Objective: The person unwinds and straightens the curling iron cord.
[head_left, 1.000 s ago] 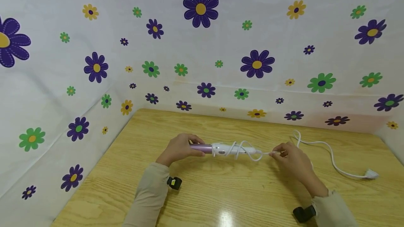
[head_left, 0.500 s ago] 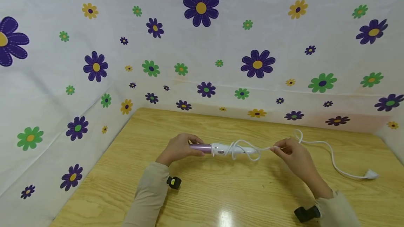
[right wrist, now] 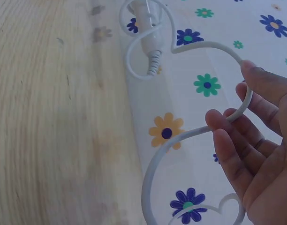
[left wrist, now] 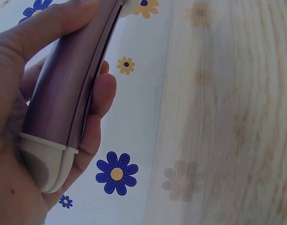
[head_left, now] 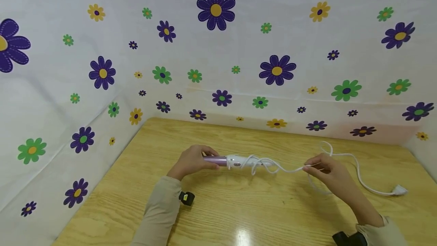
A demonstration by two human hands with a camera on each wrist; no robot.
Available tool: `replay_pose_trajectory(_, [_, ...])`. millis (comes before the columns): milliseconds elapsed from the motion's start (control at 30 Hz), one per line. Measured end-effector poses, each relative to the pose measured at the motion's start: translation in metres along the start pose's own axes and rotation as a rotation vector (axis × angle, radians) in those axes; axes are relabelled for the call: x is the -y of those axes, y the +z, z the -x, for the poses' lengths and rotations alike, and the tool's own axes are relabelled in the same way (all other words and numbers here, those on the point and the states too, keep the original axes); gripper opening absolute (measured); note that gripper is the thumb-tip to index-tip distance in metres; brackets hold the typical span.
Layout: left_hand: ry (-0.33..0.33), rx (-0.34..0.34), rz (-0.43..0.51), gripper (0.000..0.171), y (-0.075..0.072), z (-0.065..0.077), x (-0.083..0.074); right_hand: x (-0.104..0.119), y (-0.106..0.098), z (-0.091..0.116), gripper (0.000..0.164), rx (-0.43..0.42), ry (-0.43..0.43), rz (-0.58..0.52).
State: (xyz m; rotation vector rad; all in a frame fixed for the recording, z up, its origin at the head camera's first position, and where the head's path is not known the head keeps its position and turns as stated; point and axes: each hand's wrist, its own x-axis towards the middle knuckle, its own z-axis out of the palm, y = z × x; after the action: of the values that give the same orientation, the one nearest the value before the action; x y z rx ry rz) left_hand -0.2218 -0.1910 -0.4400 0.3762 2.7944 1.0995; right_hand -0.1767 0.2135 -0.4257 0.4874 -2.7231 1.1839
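Note:
My left hand (head_left: 192,161) grips a curling iron by its purple barrel (left wrist: 68,89), thumb on one side and fingers curled round the other. The iron's white handle (head_left: 240,160) points right, and loose loops of the white cord (head_left: 290,170) wind about it. To the right, my right hand (head_left: 329,172) pinches the cord between thumb and fingers. In the right wrist view the cord (right wrist: 218,46) bends through those fingers, and its coiled strain relief (right wrist: 154,61) shows at the handle's end. The barrel's white tip (left wrist: 45,161) lies against my left palm.
Beyond my right hand the rest of the cord (head_left: 357,170) runs over the wooden table (head_left: 259,204) to a white plug (head_left: 399,190). A flower-print sheet (head_left: 239,48) covers the walls behind and to the left. Black camera mounts (head_left: 187,198) sit on both wrists.
My right hand has moved right and toward me, drawing the cord out longer from the handle; the loops there have shifted and sit lower. My left hand holds the iron nearly still.

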Motion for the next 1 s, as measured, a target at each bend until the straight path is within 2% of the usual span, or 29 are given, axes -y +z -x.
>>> replay_pose_trajectory(200, [0.01, -0.029, -0.01, 0.032, -0.002, -0.001, 0.001, -0.002, -0.015, 0.004, 0.006, 0.003, -0.097, 0.025])
replay_pose_trajectory(333, [0.011, -0.034, -0.009, 0.033, -0.003, 0.0, 0.001, -0.008, -0.017, 0.008, 0.007, 0.031, -0.121, 0.023])
replay_pose_trajectory(533, [-0.011, -0.026, 0.001, 0.033, -0.002, 0.002, 0.002, -0.018, -0.02, 0.016, 0.006, 0.055, -0.092, 0.049])
replay_pose_trajectory(833, [-0.013, -0.038, 0.018, 0.033, -0.005, 0.002, 0.001, -0.04, -0.03, 0.026, 0.008, 0.05, -0.051, 0.142])
replay_pose_trajectory(1000, [-0.015, -0.045, 0.024, 0.034, -0.003, 0.001, 0.002, -0.047, -0.03, 0.028, 0.007, 0.033, -0.031, 0.185])
